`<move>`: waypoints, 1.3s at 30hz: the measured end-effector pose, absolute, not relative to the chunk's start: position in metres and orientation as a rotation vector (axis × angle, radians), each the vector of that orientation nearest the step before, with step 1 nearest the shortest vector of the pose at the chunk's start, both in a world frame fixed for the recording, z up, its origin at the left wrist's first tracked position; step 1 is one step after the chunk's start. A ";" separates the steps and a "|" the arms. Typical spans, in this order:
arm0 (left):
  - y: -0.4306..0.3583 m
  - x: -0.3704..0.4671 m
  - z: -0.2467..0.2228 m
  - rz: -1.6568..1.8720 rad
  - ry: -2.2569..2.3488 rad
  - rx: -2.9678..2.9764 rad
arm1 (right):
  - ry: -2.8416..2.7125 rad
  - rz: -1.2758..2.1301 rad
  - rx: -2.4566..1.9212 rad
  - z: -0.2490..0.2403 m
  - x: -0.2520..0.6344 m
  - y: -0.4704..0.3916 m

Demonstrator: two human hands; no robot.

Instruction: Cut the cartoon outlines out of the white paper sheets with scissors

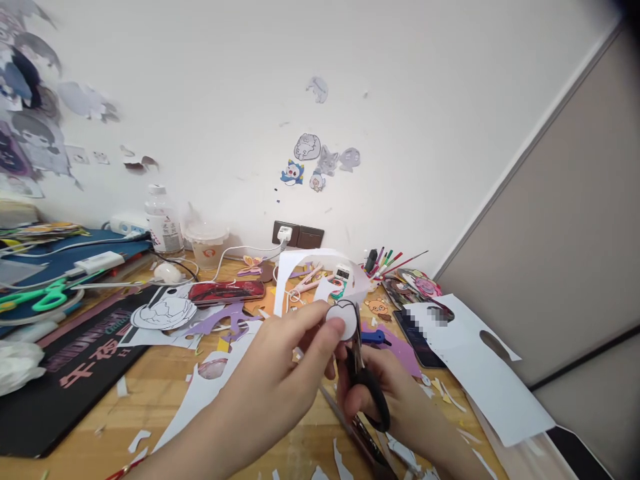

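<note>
My left hand (285, 373) pinches a small round white paper cutout (349, 319) with dark line drawing along its top edge. The thumb lies over the front of it, and part of the cutout is hidden. In my right hand (400, 393) is a pair of scissors (376, 393) with black handles, the fingers closed round the loops. Their blades point up along the right edge of the cutout. Just behind it stands a white paper sheet (285, 280) with a curved opening; whether it joins the held piece I cannot tell.
Paper scraps (139, 441) litter the wooden table (100, 427). To the left lie a black mat (30, 413), green scissors (50, 295) and a red phone (227, 291). A bottle (164, 223) and cup (206, 245) stand by the wall. A large cut sheet (490, 373) lies right.
</note>
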State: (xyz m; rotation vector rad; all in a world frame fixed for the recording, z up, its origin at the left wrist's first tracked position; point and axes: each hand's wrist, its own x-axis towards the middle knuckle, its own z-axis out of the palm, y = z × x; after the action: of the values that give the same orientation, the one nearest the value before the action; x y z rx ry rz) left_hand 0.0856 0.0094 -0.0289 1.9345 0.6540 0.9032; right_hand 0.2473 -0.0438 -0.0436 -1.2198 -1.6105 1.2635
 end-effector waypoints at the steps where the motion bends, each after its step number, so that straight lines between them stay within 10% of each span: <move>1: 0.009 0.086 -0.030 0.943 0.637 1.885 | -1.604 1.265 -1.217 -0.043 0.246 -0.044; 39: 0.008 0.085 -0.035 1.122 0.736 2.190 | -1.578 1.275 -1.379 -0.038 0.240 -0.051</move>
State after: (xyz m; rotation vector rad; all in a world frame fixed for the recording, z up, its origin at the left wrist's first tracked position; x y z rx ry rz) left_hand 0.0846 0.0083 -0.0351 2.1902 0.7362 1.1218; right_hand 0.2397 -0.0509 -0.0379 -1.3790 -1.5781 1.2750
